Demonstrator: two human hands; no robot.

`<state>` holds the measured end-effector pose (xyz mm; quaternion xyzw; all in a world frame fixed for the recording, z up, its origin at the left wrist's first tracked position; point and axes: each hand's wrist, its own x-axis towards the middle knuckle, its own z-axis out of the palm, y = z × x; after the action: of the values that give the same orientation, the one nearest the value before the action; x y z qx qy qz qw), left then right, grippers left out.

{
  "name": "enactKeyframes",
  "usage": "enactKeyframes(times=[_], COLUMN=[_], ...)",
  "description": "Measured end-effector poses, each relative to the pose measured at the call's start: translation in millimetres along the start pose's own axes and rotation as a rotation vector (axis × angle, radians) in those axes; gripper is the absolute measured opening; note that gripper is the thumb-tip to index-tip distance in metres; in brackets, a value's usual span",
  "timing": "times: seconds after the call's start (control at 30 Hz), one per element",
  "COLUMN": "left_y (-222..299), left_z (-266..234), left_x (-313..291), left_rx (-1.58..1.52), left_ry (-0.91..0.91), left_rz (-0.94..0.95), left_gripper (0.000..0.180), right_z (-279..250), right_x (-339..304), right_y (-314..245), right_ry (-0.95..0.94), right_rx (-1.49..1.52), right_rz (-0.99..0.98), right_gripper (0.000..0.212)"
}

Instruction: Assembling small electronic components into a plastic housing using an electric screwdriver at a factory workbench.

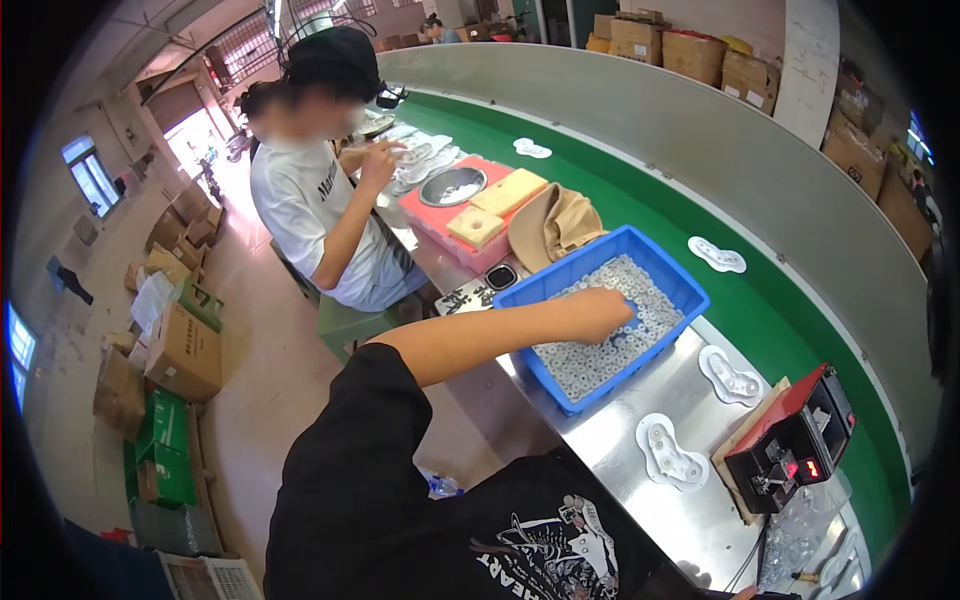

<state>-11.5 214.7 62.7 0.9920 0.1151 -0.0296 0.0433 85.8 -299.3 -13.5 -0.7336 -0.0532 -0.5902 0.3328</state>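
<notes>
My left hand (598, 316) reaches into a blue plastic bin (566, 400). The bin holds a bed of small grey-white ring-shaped parts (590, 366). The fingers are curled down among the rings, closed, and their tips are hidden. A bare patch of blue bin floor shows beside the hand. At the lower edge, a sliver of skin, seemingly my right hand (746, 593), shows near dark wires; its fingers cannot be made out. White sole-shaped pieces with round spots lie on the metal table: one piece (671, 453) nearer me, another (730, 377) beyond it.
A red-and-black device (790, 440) with a lit display stands at the right, clear plastic (800, 535) beside it. A green conveyor (640, 210) runs behind, carrying white pieces. Beyond the bin are a tan cap (552, 228), a pink box (440, 235) and a seated co-worker (320, 200).
</notes>
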Motion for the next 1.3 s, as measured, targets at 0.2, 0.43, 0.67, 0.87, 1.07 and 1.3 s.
enactKeyframes(times=[0.2, 0.43, 0.67, 0.87, 1.07, 1.3], left_y=[6, -9, 127, 208, 218, 191], left_z=[6, 4, -33, 34, 48, 59], left_x=[-8, 25, -53, -85, -86, -56], left_rx=[0.071, 0.085, -0.839, -1.304, -1.178, -0.87], left_ry=[-0.019, 0.112, 0.453, 0.395, 0.528, 0.651], left_rz=[0.036, 0.081, 0.268, 0.282, 0.282, 0.155], left_gripper=[0.019, 0.024, 0.014, 0.017, 0.015, 0.013], right_z=[-22, 12, 50, 27, 27, 92], right_x=[28, 32, 16, -14, -11, -3], right_y=[-44, -48, -150, -135, -129, -122], right_ry=[-0.034, 0.201, -1.093, -1.065, -1.267, -1.331], right_rx=[-0.031, 0.36, 0.893, 0.968, 1.004, 0.697], right_rz=[-0.047, -0.434, 0.138, 0.026, 0.325, 0.016], right_gripper=[0.052, 0.033, 0.035, 0.019, 0.014, 0.01])
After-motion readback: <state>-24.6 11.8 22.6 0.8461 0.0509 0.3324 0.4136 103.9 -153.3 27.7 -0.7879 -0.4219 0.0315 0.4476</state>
